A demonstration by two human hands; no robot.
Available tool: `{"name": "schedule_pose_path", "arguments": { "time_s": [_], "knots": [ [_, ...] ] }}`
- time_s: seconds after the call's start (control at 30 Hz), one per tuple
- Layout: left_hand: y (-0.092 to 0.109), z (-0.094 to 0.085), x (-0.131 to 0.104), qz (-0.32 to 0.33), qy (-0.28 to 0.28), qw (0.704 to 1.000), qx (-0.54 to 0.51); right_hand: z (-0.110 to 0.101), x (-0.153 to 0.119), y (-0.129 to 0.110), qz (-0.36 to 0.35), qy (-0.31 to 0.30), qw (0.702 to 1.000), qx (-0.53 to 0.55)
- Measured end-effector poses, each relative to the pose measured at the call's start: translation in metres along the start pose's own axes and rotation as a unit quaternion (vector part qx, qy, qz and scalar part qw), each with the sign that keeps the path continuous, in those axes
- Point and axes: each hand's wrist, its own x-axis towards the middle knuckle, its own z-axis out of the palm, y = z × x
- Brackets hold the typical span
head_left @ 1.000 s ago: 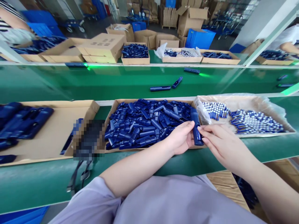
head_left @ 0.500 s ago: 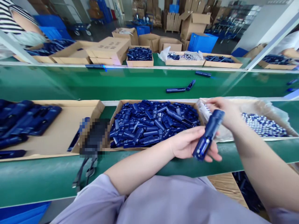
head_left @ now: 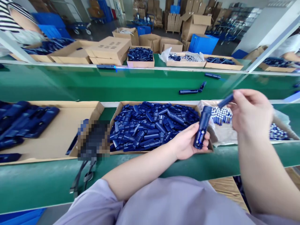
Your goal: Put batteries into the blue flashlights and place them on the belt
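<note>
My left hand [head_left: 187, 143] is closed around the lower part of a dark blue flashlight [head_left: 203, 120], held upright with a slight tilt. Its open side shows shiny batteries inside. To the right and a little higher, my right hand [head_left: 253, 109] pinches a small, slim dark blue cover [head_left: 225, 101], apart from the flashlight. Below that hand lie rows of batteries [head_left: 221, 116] in a carton lined with clear plastic [head_left: 225, 137]. Left of the flashlight, a carton is heaped with small blue plastic parts [head_left: 150, 128].
A shallow carton [head_left: 67, 125] with larger blue flashlights stands at the left, beside a blurred black object [head_left: 95, 140] with a cable. Behind runs a green conveyor belt [head_left: 140, 84] carrying several flashlights. Across it are more cartons [head_left: 140, 62] and a person in a striped top [head_left: 14, 18].
My right hand has risen away from the flashlight and now shows the small cover in its fingers. My left hand has turned the flashlight more upright. Flashlights on the belt have shifted right.
</note>
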Motion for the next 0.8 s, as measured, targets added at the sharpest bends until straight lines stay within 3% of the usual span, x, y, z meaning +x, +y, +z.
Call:
{"name": "schedule_pose_path", "arguments": {
  "time_s": [0.03, 0.1, 0.17, 0.23, 0.63, 0.7, 0.8],
  "knots": [
    [-0.001, 0.001, 0.001, 0.009, 0.036, 0.999, -0.002, -0.012, -0.015, -0.005, 0.002, -0.002, 1.0, 0.008],
    [-0.002, 0.002, 0.003, 0.013, 0.08, 0.997, 0.0, -0.024, -0.049, -0.013, 0.018, -0.071, 0.997, -0.008],
    [-0.003, 0.002, 0.004, 0.017, 0.09, 0.996, 0.003, -0.024, -0.077, -0.019, 0.02, -0.138, 0.989, -0.056],
    [-0.004, 0.001, 0.005, 0.022, 0.093, 0.995, 0.008, -0.02, -0.091, -0.021, 0.007, -0.161, 0.982, -0.101],
    [-0.007, -0.001, 0.007, 0.003, 0.085, 0.996, 0.032, -0.028, -0.078, -0.004, 0.0, -0.217, 0.968, -0.122],
    [-0.007, -0.001, 0.007, 0.005, 0.087, 0.995, 0.04, -0.028, -0.077, -0.004, -0.028, -0.232, 0.962, -0.138],
    [-0.008, -0.002, 0.008, 0.0, 0.098, 0.993, 0.063, -0.023, -0.077, -0.003, -0.142, -0.218, 0.948, -0.182]
  ]
}}
